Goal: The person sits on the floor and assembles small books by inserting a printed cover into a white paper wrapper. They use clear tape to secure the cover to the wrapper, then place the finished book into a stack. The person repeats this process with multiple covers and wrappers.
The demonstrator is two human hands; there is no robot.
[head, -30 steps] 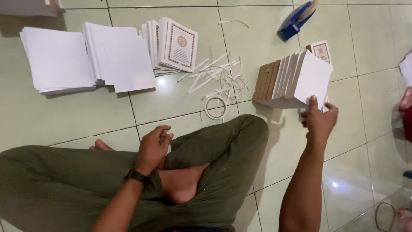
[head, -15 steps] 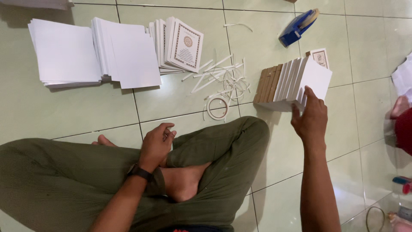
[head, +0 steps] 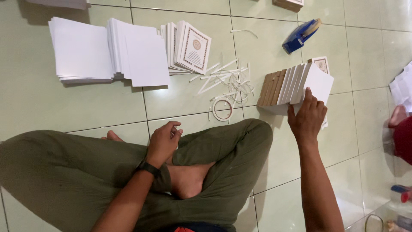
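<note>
I sit cross-legged on a pale green tiled floor in olive trousers. My right hand [head: 307,118] reaches forward and rests its fingers on the front white card of a leaning row of square booklets [head: 288,83], some white and some brown. My left hand [head: 164,141], with a black watch at the wrist, lies loosely curled on my left knee and holds nothing. A small roll of white tape [head: 222,110] lies on the floor between my knee and the row.
Several white paper strips [head: 227,79] are scattered beyond the tape roll. Stacks of white square sheets [head: 109,51] and printed bordered cards [head: 191,45] lie at the far left. A blue tape dispenser [head: 300,35] sits far right. Another person's red sleeve [head: 402,137] shows at the right edge.
My right hand has moved up from the front edge of the booklet row onto the front white card. The view has shifted slightly. My left hand stays on the knee.
</note>
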